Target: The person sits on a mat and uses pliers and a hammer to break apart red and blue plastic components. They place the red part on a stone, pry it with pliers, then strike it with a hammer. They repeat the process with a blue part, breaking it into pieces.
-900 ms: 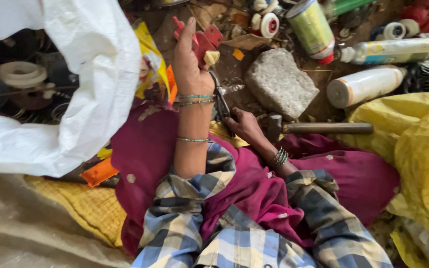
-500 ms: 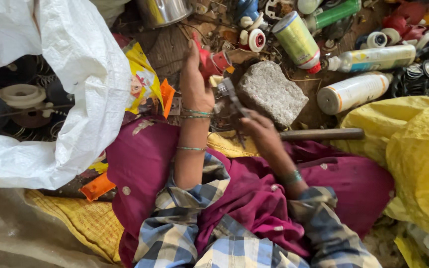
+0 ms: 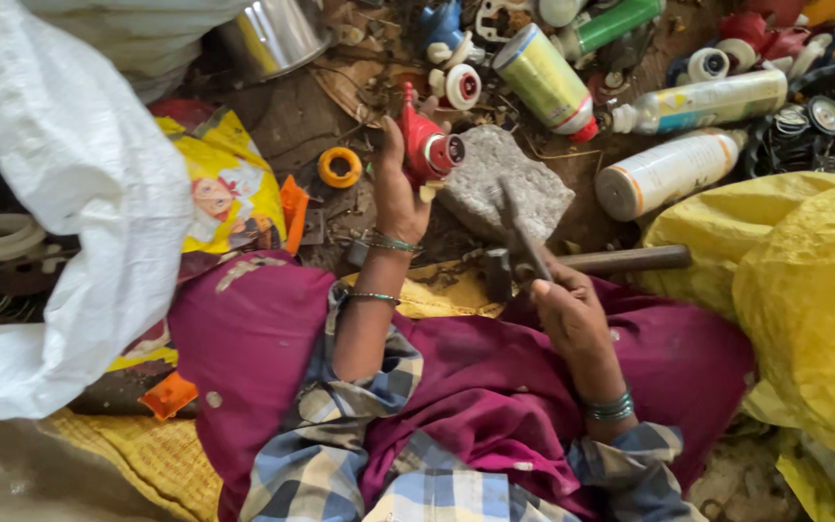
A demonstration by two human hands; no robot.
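Your left hand (image 3: pixel 396 198) grips a red plastic valve-like fitting (image 3: pixel 427 147) above the grey stone block (image 3: pixel 506 184); your right hand (image 3: pixel 564 307) clutches a thin metal tool (image 3: pixel 522 237) (spray cans (image 3: pixel 545 82) crowd behind).

Seen from a single head-worn camera looking steeply down and close over the seated person's lap, the view faces forward across the left hand (image 3: pixel 396 198) and right hand (image 3: pixel 567 314) to a grey stone block (image 3: pixel 509 188) and littered ground beyond, with no second view.
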